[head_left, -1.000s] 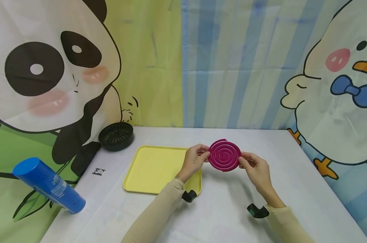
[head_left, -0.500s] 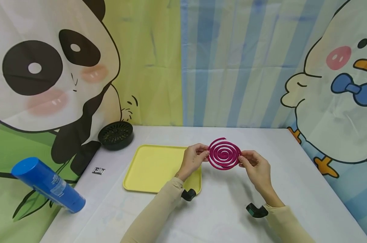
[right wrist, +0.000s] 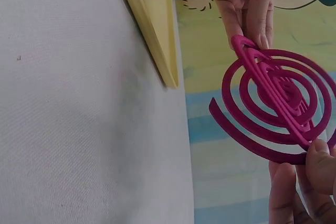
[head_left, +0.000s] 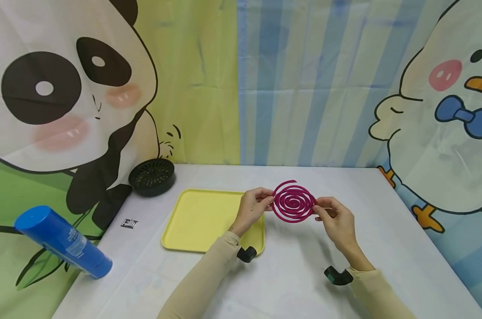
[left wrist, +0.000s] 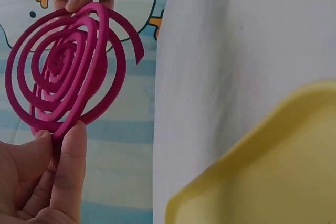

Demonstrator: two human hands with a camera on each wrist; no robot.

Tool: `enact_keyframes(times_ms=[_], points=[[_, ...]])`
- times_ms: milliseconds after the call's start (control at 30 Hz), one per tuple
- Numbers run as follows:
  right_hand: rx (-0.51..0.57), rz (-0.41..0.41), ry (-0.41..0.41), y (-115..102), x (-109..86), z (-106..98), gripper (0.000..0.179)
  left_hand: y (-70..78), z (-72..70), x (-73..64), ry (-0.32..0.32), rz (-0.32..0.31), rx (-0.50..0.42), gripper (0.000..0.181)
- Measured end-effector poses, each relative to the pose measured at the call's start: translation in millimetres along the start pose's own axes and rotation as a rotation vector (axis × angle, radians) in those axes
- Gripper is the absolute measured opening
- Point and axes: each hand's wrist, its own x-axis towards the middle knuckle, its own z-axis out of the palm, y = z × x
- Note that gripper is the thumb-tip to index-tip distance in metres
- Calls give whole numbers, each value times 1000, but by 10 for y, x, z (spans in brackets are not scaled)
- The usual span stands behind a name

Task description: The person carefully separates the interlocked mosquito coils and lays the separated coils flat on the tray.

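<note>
Magenta mosquito coil (head_left: pixel 293 202) is up off the tbl (head_left: pixel 388 221), R of the yellow tray (head_left: pixel 203 217), directly btwn both hands, neither nearer: L hand (head_left: pixel 252 209) pinches its L rim, R hand (head_left: pixel 338 223) its R rim. Round, so no clear long axis; turns splay into angled layers, w/ loose outer tip up top, pointing R in head view.

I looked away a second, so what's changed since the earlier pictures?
The magenta coil has opened up: wider gaps between its turns, loose end jutting farther out on top. Left hand and right hand hold its edges as before; yellow tray and blue can stayed put.
</note>
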Motion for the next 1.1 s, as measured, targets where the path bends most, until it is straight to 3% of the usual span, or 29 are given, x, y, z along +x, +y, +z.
enact_keyframes(times_ms=[133, 367, 700, 900, 1100], points=[[-23, 31, -11, -22, 2, -7, 16, 5, 9, 0, 17, 27, 14, 13], [25, 92, -30, 345, 45, 34, 23, -8, 8, -15, 37, 51, 12, 14], [40, 99, -22, 382, 56, 56, 23, 16, -4, -10, 36, 31, 12, 14], [33, 76, -12, 349, 45, 71, 21, 5, -13, -5, 45, -1, -2, 12], [45, 45, -21, 95, 7, 58, 17, 8, -22, -3, 48, -29, -19, 13]])
